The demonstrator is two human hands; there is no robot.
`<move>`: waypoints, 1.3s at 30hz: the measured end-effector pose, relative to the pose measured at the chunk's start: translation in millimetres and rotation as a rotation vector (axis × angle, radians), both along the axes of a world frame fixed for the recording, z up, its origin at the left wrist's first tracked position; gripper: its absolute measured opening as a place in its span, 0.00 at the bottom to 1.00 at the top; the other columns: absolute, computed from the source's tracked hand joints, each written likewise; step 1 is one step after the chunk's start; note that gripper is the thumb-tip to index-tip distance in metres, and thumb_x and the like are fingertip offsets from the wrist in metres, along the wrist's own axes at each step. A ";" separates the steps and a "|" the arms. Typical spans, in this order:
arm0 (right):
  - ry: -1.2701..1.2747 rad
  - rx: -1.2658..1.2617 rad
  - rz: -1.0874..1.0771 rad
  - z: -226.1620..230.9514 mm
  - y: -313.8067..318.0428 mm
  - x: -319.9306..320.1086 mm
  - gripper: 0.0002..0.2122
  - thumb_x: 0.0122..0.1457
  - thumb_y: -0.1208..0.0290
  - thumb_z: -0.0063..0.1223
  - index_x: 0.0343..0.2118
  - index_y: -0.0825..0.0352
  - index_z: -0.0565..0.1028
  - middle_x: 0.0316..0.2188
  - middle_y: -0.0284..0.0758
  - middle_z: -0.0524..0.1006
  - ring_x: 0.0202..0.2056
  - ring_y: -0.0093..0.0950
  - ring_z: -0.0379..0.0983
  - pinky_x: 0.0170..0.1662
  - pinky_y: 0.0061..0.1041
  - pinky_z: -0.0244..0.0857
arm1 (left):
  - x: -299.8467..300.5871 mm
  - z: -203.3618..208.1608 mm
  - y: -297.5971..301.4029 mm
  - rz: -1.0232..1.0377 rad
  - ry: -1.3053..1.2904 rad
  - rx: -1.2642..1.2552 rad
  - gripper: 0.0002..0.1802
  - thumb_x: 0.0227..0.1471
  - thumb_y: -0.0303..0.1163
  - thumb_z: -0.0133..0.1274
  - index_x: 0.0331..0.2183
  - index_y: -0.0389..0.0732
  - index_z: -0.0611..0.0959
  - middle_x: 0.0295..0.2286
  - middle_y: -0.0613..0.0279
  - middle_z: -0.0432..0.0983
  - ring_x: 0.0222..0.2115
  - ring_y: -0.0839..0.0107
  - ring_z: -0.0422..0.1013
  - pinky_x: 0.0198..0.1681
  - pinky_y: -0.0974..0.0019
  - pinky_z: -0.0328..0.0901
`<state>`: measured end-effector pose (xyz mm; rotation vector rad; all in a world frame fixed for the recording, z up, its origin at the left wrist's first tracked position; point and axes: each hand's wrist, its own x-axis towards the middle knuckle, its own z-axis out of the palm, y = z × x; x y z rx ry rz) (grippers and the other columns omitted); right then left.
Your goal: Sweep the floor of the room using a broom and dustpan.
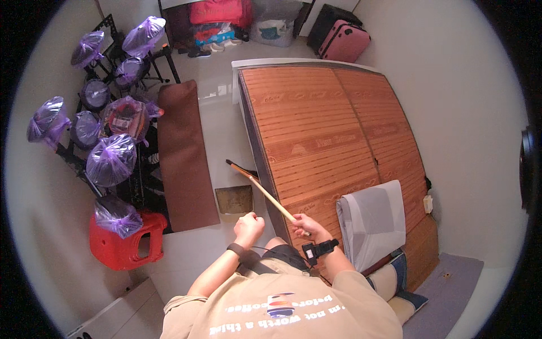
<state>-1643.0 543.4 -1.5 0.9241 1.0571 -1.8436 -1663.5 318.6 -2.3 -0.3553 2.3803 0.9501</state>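
Left of held pole (271, 197), bagged drums (111, 160)

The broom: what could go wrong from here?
Only the right grip is on the broom, near the end of its handle, so it might twist or swing. The broom head appears close to the bed, so a sideways stroke could knock the bed's side. The brown mat lies on the floor nearby, and its edge might catch the broom head.
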 end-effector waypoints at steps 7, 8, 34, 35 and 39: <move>0.300 0.318 0.199 -20.0 -34.7 -11.4 0.12 0.54 0.75 0.44 0.40 0.64 0.58 0.19 0.31 0.64 0.13 0.15 0.59 0.12 0.11 0.54 | 20.5 -0.4 -31.1 0.096 0.000 0.015 0.17 0.38 0.41 0.44 0.29 0.42 0.79 0.27 0.53 0.75 0.33 0.57 0.71 0.37 0.60 0.64; 0.353 0.395 0.248 -22.0 -49.4 -11.4 0.13 0.53 0.74 0.45 0.40 0.65 0.58 0.18 0.30 0.64 0.13 0.17 0.60 0.12 0.14 0.55 | 25.4 -1.7 -35.4 0.115 -0.015 0.023 0.17 0.39 0.42 0.45 0.29 0.43 0.80 0.29 0.53 0.75 0.34 0.57 0.71 0.38 0.59 0.64; 0.285 0.399 0.263 -9.2 -27.4 226.2 0.13 0.53 0.75 0.43 0.41 0.65 0.59 0.17 0.30 0.64 0.12 0.17 0.59 0.13 0.15 0.54 | 312.1 36.4 -80.2 0.188 0.204 -0.008 0.14 0.39 0.39 0.48 0.27 0.42 0.82 0.17 0.59 0.75 0.20 0.70 0.73 0.27 0.69 0.66; 0.287 0.395 0.274 -14.4 -33.4 229.3 0.13 0.53 0.75 0.43 0.41 0.65 0.59 0.17 0.30 0.64 0.12 0.17 0.59 0.13 0.15 0.54 | 323.3 33.9 -83.5 0.199 0.203 -0.012 0.14 0.39 0.39 0.48 0.27 0.42 0.82 0.17 0.59 0.75 0.20 0.70 0.73 0.27 0.69 0.66; 0.343 0.485 0.336 -48.4 -63.6 225.5 0.17 0.50 0.75 0.45 0.44 0.67 0.59 0.19 0.33 0.66 0.14 0.22 0.60 0.13 0.24 0.54 | 360.3 28.6 -98.2 0.313 0.102 0.057 0.13 0.37 0.39 0.48 0.26 0.44 0.82 0.23 0.55 0.76 0.26 0.60 0.73 0.31 0.64 0.67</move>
